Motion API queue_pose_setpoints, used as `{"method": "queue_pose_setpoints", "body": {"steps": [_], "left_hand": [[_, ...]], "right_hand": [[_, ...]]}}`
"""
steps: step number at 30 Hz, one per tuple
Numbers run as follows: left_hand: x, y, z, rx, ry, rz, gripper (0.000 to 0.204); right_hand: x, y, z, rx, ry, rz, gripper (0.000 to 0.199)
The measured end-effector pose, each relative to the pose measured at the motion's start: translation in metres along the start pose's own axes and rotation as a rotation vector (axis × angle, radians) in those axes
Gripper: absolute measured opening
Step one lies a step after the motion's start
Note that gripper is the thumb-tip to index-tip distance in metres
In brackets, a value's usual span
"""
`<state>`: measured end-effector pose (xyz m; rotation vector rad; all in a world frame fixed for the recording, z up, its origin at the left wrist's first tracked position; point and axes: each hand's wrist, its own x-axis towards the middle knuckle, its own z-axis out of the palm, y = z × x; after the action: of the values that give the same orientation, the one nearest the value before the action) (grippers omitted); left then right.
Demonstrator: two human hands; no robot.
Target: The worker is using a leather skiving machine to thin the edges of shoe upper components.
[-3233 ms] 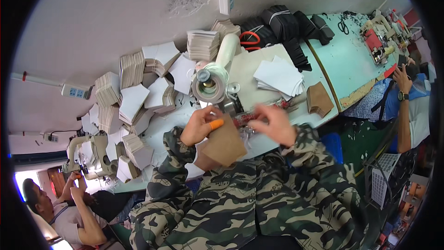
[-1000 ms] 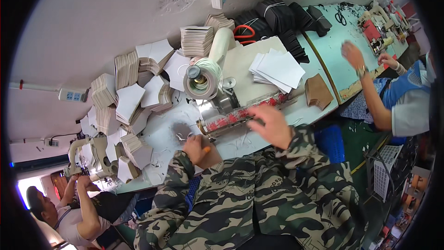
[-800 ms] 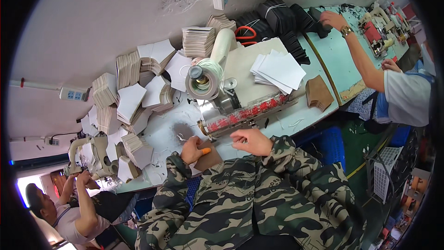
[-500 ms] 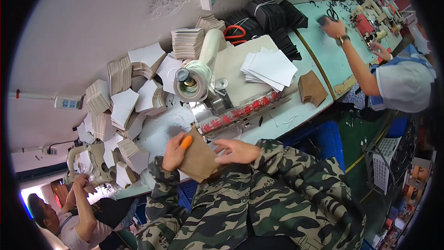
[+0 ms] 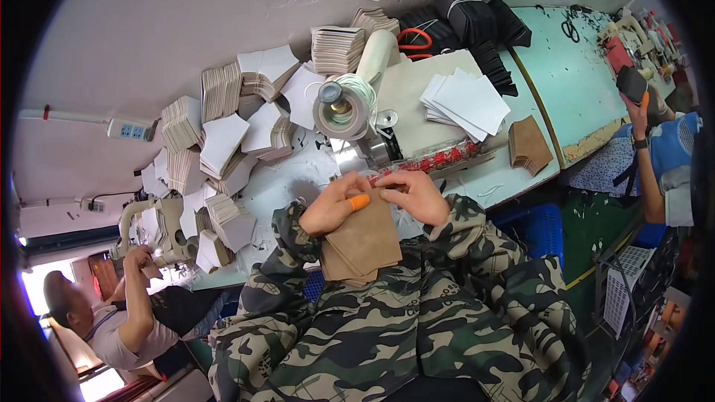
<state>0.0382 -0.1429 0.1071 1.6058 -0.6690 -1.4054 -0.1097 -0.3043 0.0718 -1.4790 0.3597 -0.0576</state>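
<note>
A small stack of flat brown cut pieces [image 5: 366, 242], fanned slightly at the lower edge, is held in front of my camouflage jacket. My left hand [image 5: 330, 207] grips it along the upper left, with an orange cover [image 5: 360, 202] on one digit. At the top edge of the stack, my right hand [image 5: 418, 198] is closed, its fingertips pinching near those of the left. Both hands are at the near side of a sewing machine [image 5: 348, 110], whose base is wrapped in worn red tape [image 5: 436, 161]. The fingertips partly hide the stack's top corner.
White-topped stacks of cut pieces [image 5: 223, 138] crowd the table's left. White sheets [image 5: 477, 104] lie right of the machine, near a brown stack [image 5: 529, 145]. Black bundles [image 5: 465, 18] sit behind. A blue crate [image 5: 532, 231] is below right. Co-workers sit left [image 5: 123, 327] and right [image 5: 670, 171].
My right hand has gone from beside the brown pieces to their top edge and closed there. The view has shifted. The right co-worker's arm has drawn back with a dark piece.
</note>
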Motion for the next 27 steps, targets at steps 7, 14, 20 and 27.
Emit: {"method": "queue_pose_setpoints", "body": {"steps": [7, 14, 20, 27], "left_hand": [[0.007, 0.015, -0.004, 0.025, -0.079, -0.031, 0.016], [0.024, -0.001, -0.055, 0.611, 0.095, 0.102, 0.029], [0.029, -0.013, -0.063, 0.461, 0.021, 0.024, 0.03], [0.043, 0.018, -0.049, 0.506, -0.047, -0.033, 0.033]], "right_hand": [[0.004, -0.011, 0.004, -0.103, 0.228, -0.043, 0.017], [-0.021, 0.026, -0.024, 0.251, -0.024, 0.364, 0.03], [-0.027, 0.032, -0.018, 0.395, -0.104, 0.447, 0.035], [-0.03, 0.019, -0.033, 0.437, 0.043, 0.26, 0.028]]}}
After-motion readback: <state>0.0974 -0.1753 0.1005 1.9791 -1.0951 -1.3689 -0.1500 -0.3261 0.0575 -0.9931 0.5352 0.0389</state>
